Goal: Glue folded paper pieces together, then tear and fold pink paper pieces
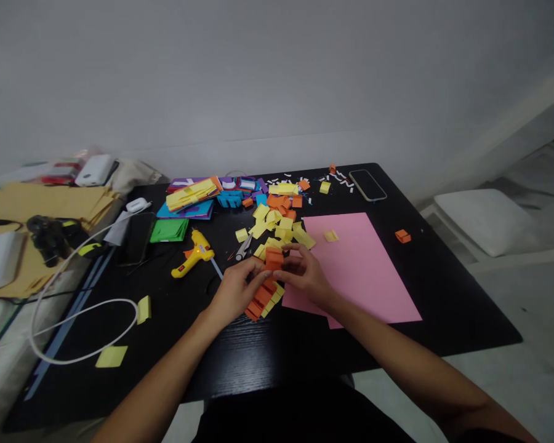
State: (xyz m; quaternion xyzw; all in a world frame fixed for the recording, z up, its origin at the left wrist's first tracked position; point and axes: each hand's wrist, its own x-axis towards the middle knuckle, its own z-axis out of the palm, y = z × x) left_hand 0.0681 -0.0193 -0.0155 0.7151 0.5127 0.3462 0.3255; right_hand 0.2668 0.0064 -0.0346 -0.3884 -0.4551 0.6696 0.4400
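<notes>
Between the fingertips of both hands is a folded orange paper piece (274, 257), raised a little above the table. My left hand (240, 284) pinches it from the left, thumb and forefinger together. From the right, my right hand (305, 274) grips the same piece with curled fingers. Below them lies a group of orange folded papers (260, 301) beside yellow ones (273, 299). A pile of yellow paper pieces (284, 227) spreads just beyond the hands. Scissors (244, 246) lie left of that pile, partly among the papers.
A yellow glue gun (191, 255) lies left of my hands. Pink sheets (364, 264) cover the table (461, 307) at right. A phone (368, 185) sits at the back right. Stacked coloured papers (194, 195) stand at the back left. A white cable (120, 301) loops across the left side.
</notes>
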